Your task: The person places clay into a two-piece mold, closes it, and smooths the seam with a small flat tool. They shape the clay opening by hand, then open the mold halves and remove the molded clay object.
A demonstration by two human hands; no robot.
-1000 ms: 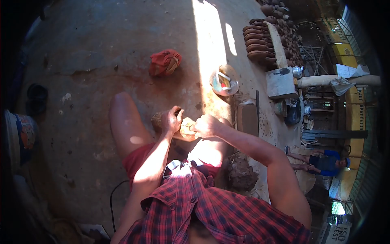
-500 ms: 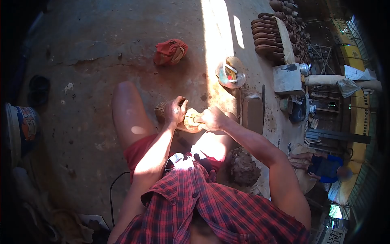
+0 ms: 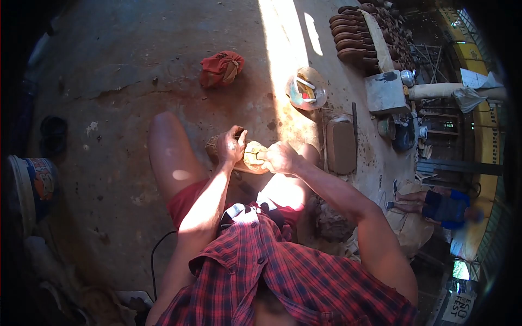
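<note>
A brown clay-like piece (image 3: 253, 155) lies between my knees, its right part sunlit. My left hand (image 3: 230, 145) is closed around its left part, with the thumb toward the piece. At its right side my right hand (image 3: 280, 158) is closed, fingertips pinching a thin dark tool (image 3: 259, 155) against the bright surface. The tool is small, and most of it is hidden by the fingers. Part of the piece disappears behind my left hand.
A red cloth bundle (image 3: 222, 69) and a round basin (image 3: 306, 89) with white-handled items lie ahead. Right are a clay block (image 3: 341, 145), a grey box (image 3: 386, 92) and stacked pottery (image 3: 353, 37). A person (image 3: 446, 208) sits far right; a bucket (image 3: 41, 187) stands left.
The view has shifted slightly. My right hand has turned a little, and the thin dark tool at its fingertips shows more clearly. My left hand keeps its grip on the piece.
</note>
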